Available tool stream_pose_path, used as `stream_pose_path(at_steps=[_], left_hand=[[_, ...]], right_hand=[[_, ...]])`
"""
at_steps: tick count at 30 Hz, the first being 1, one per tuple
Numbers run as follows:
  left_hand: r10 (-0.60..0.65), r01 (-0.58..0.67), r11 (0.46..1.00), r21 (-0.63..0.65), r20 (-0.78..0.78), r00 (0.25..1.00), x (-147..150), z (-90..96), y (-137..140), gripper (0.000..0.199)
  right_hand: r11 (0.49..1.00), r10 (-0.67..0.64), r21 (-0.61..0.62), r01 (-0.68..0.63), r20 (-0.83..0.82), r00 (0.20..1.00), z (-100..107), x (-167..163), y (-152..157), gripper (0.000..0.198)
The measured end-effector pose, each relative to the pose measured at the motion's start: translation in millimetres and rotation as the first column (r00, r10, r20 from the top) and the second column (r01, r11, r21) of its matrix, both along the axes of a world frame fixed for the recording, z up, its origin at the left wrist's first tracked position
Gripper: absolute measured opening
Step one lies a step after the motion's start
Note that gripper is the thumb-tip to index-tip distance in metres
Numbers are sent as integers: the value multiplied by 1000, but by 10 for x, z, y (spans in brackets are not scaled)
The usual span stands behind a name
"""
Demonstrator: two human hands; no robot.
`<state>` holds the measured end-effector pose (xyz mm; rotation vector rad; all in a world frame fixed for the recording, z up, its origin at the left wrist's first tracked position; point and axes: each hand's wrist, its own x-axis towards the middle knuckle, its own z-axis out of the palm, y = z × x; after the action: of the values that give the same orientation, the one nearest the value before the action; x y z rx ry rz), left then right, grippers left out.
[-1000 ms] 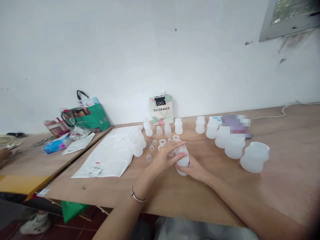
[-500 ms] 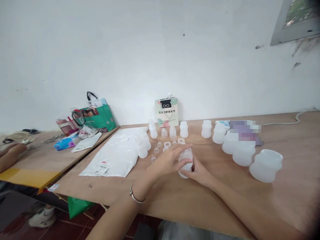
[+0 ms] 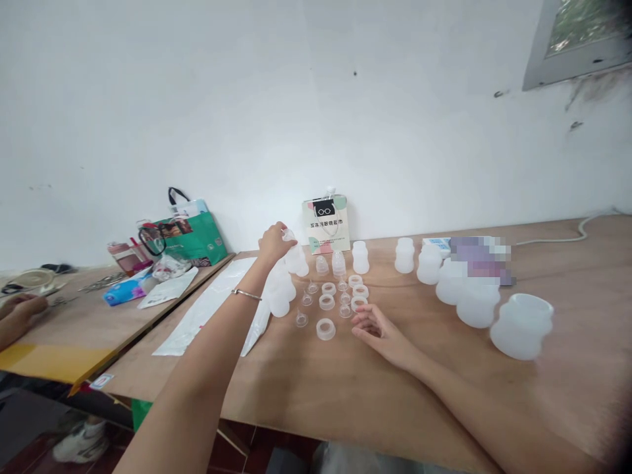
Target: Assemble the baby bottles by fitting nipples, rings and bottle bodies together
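Over by the far edge of the tabletop (image 3: 316,401), left of the paper bag (image 3: 326,224), the left hand (image 3: 277,243) is closed around the top of a capped feeding bottle (image 3: 289,235), beside other capped bottles (image 3: 280,299). The step looks to me like standing a put-together bottle with that group. The next move would seem to call for a steady base, then loosened fingers that knock no neighbour.

Its clear cap points up and its long axis looks near vertical, though the hand hides most of the body; I can't tell whether the base touches the wood. The right hand (image 3: 372,336), fingers loosely curled and thumb apart, holds nothing I can see, just beside a screw ring (image 3: 359,303). Open bottle bodies (image 3: 522,327) stand upright towards the right edge, mouths up.
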<state>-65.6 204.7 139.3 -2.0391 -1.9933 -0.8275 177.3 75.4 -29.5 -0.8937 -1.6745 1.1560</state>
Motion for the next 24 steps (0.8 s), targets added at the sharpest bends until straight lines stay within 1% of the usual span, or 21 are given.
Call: stream_pose_path(at_steps=[3,9,14,18,24], left_hand=[[36,-46,992,-114,-90,995,-34,-78,135,42],[70,-109,973,-204,-192,979,-82,-120,292,47],[80,-159,949,-271,-280,957,-67,-126,330,52],[85,-192,927,-321,-319,944,-30,-119,341,53],[85,-208,919,-335,-347,934,-12,-103,311,56]], right_hand=[[1000,-10,-4,10,15,1000,14,0,0,34],[1000,-27,-6,27,44,999,1,-6,19,30],[1000,-15,11,15,65,998,-30,-3,40,27],[1000,-20,15,19,67,998,-42,-7,48,27],[999,-33,21,31,78,996,-55,2,55,26]])
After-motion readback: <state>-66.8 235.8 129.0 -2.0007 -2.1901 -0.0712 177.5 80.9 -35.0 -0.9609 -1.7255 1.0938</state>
